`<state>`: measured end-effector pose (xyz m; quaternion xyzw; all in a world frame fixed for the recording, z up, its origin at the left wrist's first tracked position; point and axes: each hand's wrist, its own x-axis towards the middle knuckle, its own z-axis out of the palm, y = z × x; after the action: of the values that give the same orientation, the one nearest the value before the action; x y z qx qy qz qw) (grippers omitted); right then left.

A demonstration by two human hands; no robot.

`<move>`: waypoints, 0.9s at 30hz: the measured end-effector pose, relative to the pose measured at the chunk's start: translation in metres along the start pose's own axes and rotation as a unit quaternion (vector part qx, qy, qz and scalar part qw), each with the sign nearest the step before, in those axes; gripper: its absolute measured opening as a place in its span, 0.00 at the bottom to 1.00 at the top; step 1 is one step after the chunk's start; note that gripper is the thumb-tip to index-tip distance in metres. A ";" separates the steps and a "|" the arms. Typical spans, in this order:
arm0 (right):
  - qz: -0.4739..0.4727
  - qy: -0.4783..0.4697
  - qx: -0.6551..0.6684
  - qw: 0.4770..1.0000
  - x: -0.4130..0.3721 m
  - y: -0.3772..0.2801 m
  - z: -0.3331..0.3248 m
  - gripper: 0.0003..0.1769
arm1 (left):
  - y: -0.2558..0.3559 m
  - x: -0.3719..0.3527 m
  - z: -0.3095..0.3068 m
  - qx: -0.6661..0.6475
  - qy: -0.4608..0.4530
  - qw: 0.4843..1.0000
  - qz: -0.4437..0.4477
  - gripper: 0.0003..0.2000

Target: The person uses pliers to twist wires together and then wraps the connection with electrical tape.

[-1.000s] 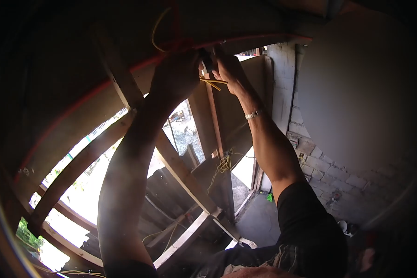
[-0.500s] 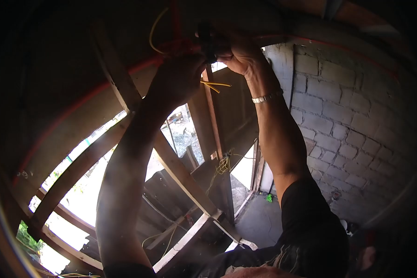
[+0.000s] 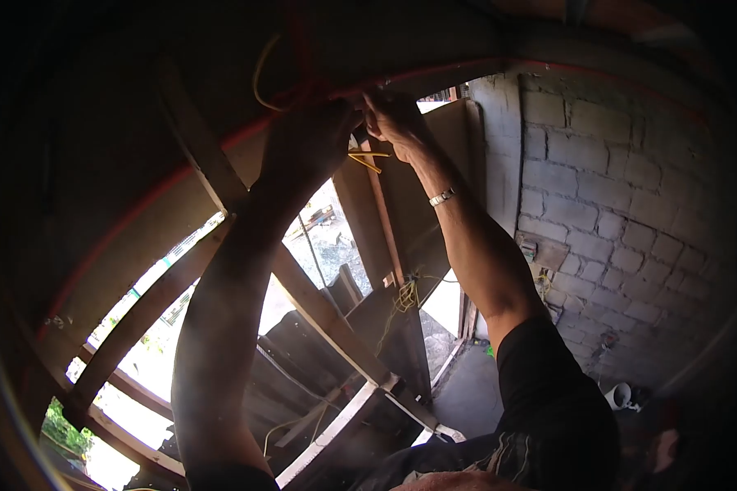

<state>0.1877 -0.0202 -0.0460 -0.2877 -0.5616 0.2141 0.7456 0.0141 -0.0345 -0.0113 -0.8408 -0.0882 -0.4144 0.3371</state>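
Observation:
Both arms reach up to the dark ceiling. My left hand (image 3: 315,135), mostly in shadow, is closed around yellow wires; two bare-looking yellow wire ends (image 3: 370,157) stick out below it to the right. A curved yellow wire (image 3: 259,74) loops above that hand, beside a red line (image 3: 246,135) that runs along the ceiling. My right hand (image 3: 397,123), with a metal band on the wrist, meets the left fingertips. Its fingers are pinched together, and whatever lies between them is too dark to make out.
Wooden beams (image 3: 323,315) cross below my arms, with bright gaps between them. A tangle of yellow wire (image 3: 405,296) hangs near a post. A block wall (image 3: 598,188) rises on the right, carrying a small box (image 3: 530,249). A white round object (image 3: 619,396) sits low right.
My right hand has come down and left, closer to my left hand. The dark object seen at its fingers before no longer shows. The view has shifted slightly.

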 end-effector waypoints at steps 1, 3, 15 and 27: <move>-0.036 -0.021 -0.056 0.998 -0.003 -0.009 -0.005 0.21 | -0.001 0.001 0.000 0.003 0.001 1.000 -0.001 0.06; -0.103 -0.127 -0.121 0.979 -0.007 -0.024 -0.016 0.26 | -0.002 0.004 0.003 -0.009 0.079 0.996 -0.034 0.06; -0.069 -0.254 -0.120 0.957 -0.020 -0.036 -0.001 0.22 | -0.024 0.010 0.005 -0.068 -0.033 0.996 -0.040 0.10; -0.059 -0.212 0.023 0.975 -0.047 -0.029 -0.007 0.18 | -0.022 0.025 0.007 -0.082 -0.204 0.976 0.010 0.11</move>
<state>0.1813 -0.0733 -0.0610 -0.1853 -0.7174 0.2390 0.6276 0.0251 -0.0167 0.0158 -0.9331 -0.1128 -0.2369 0.2460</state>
